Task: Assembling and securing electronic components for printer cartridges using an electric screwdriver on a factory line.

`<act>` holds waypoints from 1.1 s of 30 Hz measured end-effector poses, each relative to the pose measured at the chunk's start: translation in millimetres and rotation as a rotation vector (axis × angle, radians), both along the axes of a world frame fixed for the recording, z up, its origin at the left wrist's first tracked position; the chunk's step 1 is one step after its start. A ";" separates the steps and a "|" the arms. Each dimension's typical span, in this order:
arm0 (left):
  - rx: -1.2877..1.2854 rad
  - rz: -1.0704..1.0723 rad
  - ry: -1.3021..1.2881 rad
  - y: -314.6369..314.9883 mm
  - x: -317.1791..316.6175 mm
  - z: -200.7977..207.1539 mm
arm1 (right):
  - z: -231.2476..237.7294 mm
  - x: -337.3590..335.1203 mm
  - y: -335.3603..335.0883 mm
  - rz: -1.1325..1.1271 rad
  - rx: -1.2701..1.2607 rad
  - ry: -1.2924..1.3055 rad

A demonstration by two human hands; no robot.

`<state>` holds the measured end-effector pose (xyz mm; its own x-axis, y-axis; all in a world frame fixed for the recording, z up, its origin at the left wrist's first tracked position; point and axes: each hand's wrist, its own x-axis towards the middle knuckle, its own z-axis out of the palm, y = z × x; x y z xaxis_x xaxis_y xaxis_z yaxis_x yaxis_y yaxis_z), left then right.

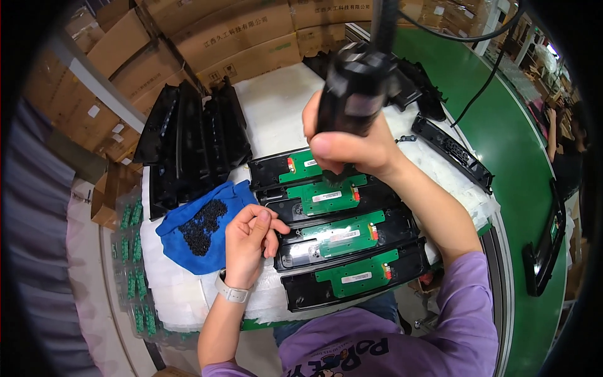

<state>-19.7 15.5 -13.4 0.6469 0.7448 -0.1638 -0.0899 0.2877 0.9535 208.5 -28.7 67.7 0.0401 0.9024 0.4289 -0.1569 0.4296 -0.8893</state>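
Observation:
My right hand [370, 147] wraps around a black electric screwdriver [352, 100], held upright above the black plastic housings. Its lower end, blurred and partly hidden by my hand, is over a green circuit board [311, 200] in the second housing from the far end. Several such housings [303, 294] lie side by side, each with a green board and a red-and-white connector. Beside their left ends is my left hand [248, 242], thumb and fingers pinched together; anything between them is too small to make out. Small black screws [202, 229] lie heaped on a blue cloth [173, 235] to its left.
Black plastic parts [188, 138] stand at the far left of the white-covered table [270, 100]. Another long black part [453, 154] lies at the right. Trays of green boards [135, 276] sit along the left edge. Cardboard boxes [245, 38] line the back; another person [565, 147] is at far right.

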 end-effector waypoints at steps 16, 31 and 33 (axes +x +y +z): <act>0.049 -0.061 -0.050 -17.3 2.4 6.1 | 2.6 -26.8 -18.8 0.118 0.168 0.469; -0.032 -0.138 -0.080 -19.7 2.8 -0.4 | -1.4 -28.6 -15.5 0.131 0.131 0.504; 0.150 0.048 -0.034 -22.5 6.8 1.2 | 1.9 -21.6 -12.0 0.133 0.089 0.515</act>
